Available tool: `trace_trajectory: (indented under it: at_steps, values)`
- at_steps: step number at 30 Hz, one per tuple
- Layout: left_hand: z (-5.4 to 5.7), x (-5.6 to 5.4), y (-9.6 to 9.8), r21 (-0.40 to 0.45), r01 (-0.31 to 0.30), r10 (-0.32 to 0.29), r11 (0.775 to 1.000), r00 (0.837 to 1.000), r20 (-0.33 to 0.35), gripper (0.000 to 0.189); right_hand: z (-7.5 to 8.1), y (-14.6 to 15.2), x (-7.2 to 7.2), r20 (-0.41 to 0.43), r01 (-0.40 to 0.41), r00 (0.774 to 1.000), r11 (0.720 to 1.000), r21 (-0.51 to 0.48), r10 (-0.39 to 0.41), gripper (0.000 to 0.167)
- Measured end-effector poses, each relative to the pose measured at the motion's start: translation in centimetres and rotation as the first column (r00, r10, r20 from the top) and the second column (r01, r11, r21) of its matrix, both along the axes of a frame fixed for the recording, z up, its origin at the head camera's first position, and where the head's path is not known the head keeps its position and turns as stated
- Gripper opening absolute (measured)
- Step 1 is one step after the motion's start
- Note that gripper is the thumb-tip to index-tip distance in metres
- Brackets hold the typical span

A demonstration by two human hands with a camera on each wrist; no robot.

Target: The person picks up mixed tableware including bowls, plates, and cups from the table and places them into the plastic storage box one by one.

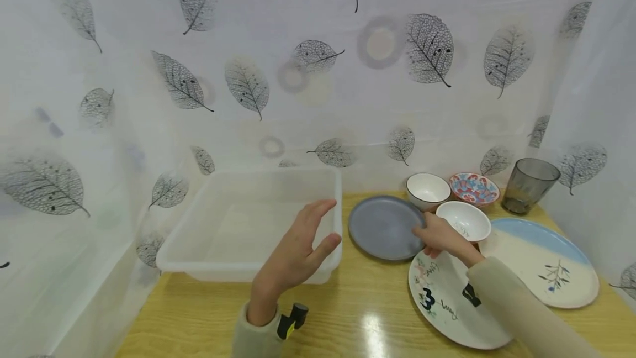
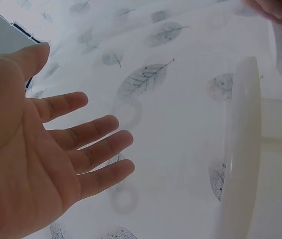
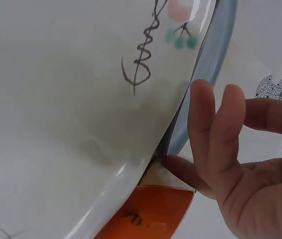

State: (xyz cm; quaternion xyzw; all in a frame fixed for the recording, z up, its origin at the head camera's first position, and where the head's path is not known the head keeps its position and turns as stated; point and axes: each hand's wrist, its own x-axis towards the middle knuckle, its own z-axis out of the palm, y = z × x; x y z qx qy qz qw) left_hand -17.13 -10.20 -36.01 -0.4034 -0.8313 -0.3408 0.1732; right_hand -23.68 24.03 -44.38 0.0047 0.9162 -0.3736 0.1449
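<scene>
My right hand (image 1: 439,235) is at the right edge of a round grey plate (image 1: 385,228), fingertips overlapping its rim. In the right wrist view its fingers (image 3: 223,124) extend loosely beside the plate's blue-grey rim, not curled round it. A white oval plate (image 1: 454,297) with black lettering and flowers lies below this hand and fills much of the right wrist view. My left hand (image 1: 293,247) is held up at the near right corner of a white plastic tub (image 1: 338,225). Its fingers are spread, with nothing in them, as the left wrist view shows.
Beyond the right hand stand a white bowl (image 1: 464,221), a dark-rimmed white bowl (image 1: 428,189), a red-and-blue patterned bowl (image 1: 474,188) and a grey tumbler (image 1: 530,184). A blue-and-cream plate (image 1: 541,264) lies at the right. A leaf-print curtain (image 1: 377,98) backs the wooden table (image 1: 358,314).
</scene>
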Motion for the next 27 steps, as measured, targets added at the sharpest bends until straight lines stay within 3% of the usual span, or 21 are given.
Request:
trace_trajectory:
  at_steps: [8,12,19,27]
  values:
    - [0.1,0.5,0.7,-0.036,0.02,-0.02,0.999,1.0,0.01,0.062,-0.2,-0.6,-1.3,0.004,0.003,1.0,0.985,0.171,-0.003,0.021]
    - [0.2,0.9,1.0,-0.073,0.0,0.002,0.997,1.0,0.026,0.061,-1.1,-0.9,-1.9,-0.013,-0.01,1.0,0.965,0.263,0.014,0.019]
    - [0.2,1.2,1.8,-0.134,0.006,-0.004,0.991,1.0,0.014,0.057,-2.1,-1.0,-2.7,-0.142,0.01,0.989,0.931,0.364,0.045,0.016]
    - [0.1,1.3,1.9,-0.132,-0.008,0.004,0.991,1.0,-0.027,0.062,-2.5,-1.2,-2.8,-0.18,0.072,0.984,0.926,0.371,-0.004,0.018]
